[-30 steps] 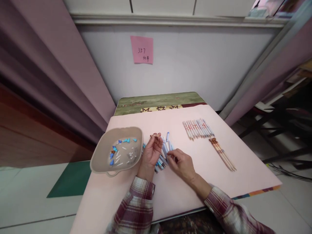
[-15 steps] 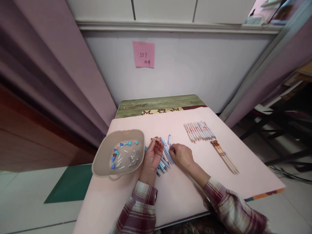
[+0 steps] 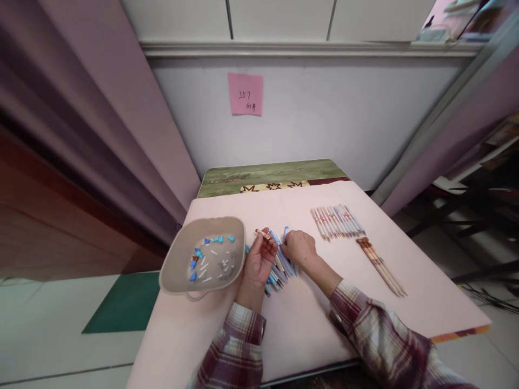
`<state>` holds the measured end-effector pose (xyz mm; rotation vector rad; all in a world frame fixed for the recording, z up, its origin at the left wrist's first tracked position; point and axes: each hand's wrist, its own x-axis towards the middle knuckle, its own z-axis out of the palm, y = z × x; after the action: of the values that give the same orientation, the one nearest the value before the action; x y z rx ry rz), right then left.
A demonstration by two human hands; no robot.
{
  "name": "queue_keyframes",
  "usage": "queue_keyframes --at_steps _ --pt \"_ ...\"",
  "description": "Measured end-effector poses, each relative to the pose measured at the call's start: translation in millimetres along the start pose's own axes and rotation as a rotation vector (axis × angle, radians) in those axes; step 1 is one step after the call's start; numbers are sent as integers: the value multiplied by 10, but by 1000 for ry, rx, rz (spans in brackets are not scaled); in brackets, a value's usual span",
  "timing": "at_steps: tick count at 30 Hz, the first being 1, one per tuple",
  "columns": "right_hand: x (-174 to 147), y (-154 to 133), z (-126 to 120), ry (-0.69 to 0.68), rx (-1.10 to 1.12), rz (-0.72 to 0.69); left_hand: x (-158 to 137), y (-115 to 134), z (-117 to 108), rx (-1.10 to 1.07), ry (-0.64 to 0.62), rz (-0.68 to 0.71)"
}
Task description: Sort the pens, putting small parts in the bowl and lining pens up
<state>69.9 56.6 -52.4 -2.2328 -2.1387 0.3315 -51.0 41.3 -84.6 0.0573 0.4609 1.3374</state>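
My left hand (image 3: 259, 263) is palm up beside the basin, its thumb and fingers pinching a short brown-and-tan pen part (image 3: 263, 234). Under and beside that hand lies a loose pile of blue and white pens (image 3: 287, 265). My right hand (image 3: 300, 248) is closed, knuckles up, at the right edge of the pile. A blue pen piece (image 3: 286, 231) shows just beyond its fingers. What the right fingertips hold is hidden. A beige basin (image 3: 170, 270) on the left contains small blue caps, a brown bit and white sticks.
A row of pale patterned pens (image 3: 336, 221) lies on the right of the pink-covered table (image 3: 324, 329). Nearer me are several brown-topped pens (image 3: 381, 267) side by side. A pink note (image 3: 245, 94) is stuck on the wall behind.
My right hand has shifted slightly left and away from me, towards the blue piece. The pen part in my left hand has tilted. The view has also moved a little.
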Motion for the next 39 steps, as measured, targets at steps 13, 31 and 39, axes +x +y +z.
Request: queue_keyframes --at_steps 13,31,39 --pt "-87 186 -85 207 327 14 -13 12 16 -28 15 -10" --pt "-569 201 -35 238 411 -184 -53 -70 9 122 64 17" --pt "-574 217 -76 309 416 -167 -74 -90 31 167 88 80"
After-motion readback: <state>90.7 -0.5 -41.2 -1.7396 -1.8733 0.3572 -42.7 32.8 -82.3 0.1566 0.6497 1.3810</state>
